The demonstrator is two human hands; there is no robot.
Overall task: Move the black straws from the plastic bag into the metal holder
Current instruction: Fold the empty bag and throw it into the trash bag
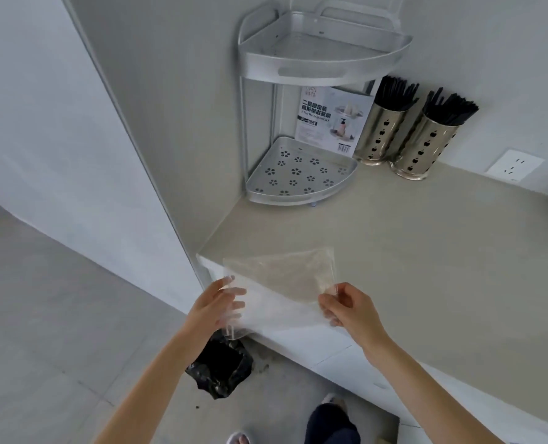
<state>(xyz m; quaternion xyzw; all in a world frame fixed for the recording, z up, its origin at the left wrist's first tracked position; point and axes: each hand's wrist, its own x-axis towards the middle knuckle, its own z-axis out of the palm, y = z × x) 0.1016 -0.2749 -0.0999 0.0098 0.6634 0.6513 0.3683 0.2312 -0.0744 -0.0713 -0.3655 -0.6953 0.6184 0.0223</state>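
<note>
Both hands pinch the clear plastic bag (279, 283) (it looks empty) over the near edge of the worktop (426, 267): left hand (216, 307), right hand (349, 307). Far behind the bag, black straws (394, 92) stand in two metal holders (380, 134).

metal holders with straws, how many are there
2: the left metal holder stands beside the corner rack, and the right metal holder stands against it, nearer the wall socket. Both hold black straws.
</note>
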